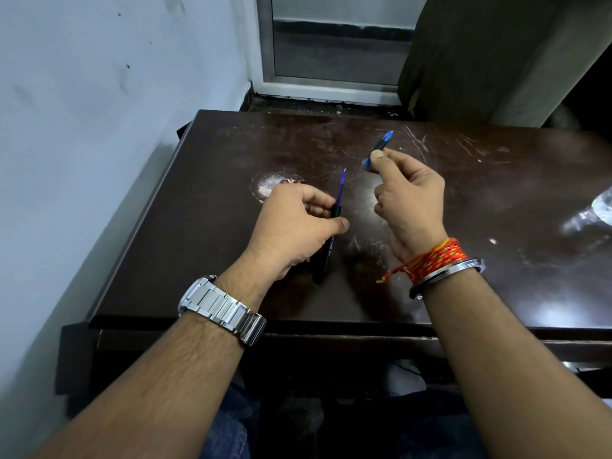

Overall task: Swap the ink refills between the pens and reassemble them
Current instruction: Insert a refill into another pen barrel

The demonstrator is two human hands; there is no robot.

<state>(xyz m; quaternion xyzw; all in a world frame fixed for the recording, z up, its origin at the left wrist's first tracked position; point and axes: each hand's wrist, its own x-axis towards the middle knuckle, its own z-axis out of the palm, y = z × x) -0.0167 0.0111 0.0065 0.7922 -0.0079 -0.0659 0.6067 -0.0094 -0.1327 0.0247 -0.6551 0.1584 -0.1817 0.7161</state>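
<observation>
Now, head view: both hands work above the dark surface (215, 180).
Left hand (298, 226): clamped on black barrel (328, 251), refill (341, 185) exposed for removal.
Right hand (407, 197): fingertips pinch the unscrewed blue tip section (381, 145), held clear, far right.

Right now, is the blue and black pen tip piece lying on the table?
No, the right hand pinches the blue and black pen tip piece above the dark wooden table.

Dim room, glare on table (546, 309), wide-angle bending at edges
</observation>
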